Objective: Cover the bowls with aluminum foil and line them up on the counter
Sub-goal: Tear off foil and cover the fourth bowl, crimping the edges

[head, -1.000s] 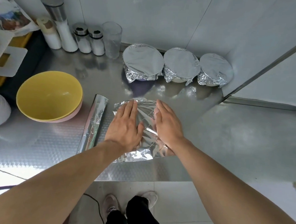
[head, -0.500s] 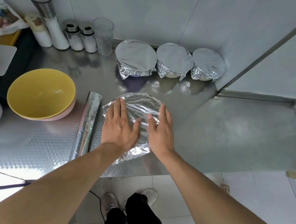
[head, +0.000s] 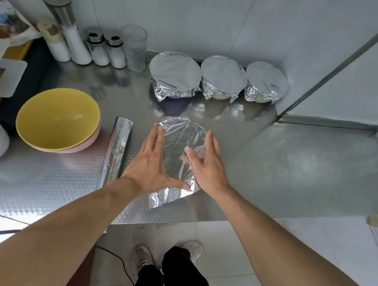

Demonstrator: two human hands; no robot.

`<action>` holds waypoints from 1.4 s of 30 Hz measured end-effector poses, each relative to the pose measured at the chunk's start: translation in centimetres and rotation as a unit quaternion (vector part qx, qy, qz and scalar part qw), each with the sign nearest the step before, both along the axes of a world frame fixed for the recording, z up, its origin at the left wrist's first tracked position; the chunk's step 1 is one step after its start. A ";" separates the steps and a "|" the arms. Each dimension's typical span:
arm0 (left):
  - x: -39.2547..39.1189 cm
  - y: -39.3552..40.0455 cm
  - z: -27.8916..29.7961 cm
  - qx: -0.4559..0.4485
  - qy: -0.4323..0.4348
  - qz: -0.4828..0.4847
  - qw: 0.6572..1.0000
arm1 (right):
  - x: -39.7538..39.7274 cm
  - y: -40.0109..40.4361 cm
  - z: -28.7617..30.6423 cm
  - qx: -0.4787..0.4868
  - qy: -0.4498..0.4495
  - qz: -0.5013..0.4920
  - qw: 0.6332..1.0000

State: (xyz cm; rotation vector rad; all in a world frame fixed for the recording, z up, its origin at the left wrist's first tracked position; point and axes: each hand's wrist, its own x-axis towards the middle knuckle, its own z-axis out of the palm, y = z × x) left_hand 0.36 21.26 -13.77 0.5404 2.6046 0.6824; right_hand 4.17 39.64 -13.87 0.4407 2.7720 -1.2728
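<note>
At nine o'clock on the steel desk (head: 48,185) a yellow bowl (head: 57,119) sits nested in a pink one, and just right of it the foil roll (head: 116,151) lies pointing toward twelve o'clock. Next comes the left hand (head: 151,165), flat with straight fingers (head: 154,136) slightly spread, pressing on the nine o'clock rim of the foil-covered bowl (head: 180,146) near the desk's front edge. The bowl's foil top shows between the two hands, with loose crumpled foil hanging out at six o'clock below the left thumb. The right hand (head: 206,166) presses the three o'clock rim, fingers straight and close together, thumb laid across the foil top. Toward twelve o'clock, against the back wall, three covered bowls (head: 223,76) stand in a row, touching or nearly so, well apart from the hands.
</note>
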 end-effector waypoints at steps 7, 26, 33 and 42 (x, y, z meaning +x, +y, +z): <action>0.4 -1.4 -1.3 0.036 0.043 0.015 0.998 | 0.0 0.0 -0.4 -0.020 -0.001 -0.009 1.000; 0.9 -1.4 -4.0 0.155 0.057 0.068 0.984 | -4.3 -4.7 2.6 0.378 0.048 0.234 0.894; 0.9 -1.3 -4.9 0.188 -0.001 0.123 0.975 | -7.3 -5.7 1.7 0.366 -0.039 0.256 0.894; 1.0 -1.3 -5.4 0.199 -0.009 0.146 0.969 | -7.2 -1.8 1.3 0.311 -0.052 0.186 0.930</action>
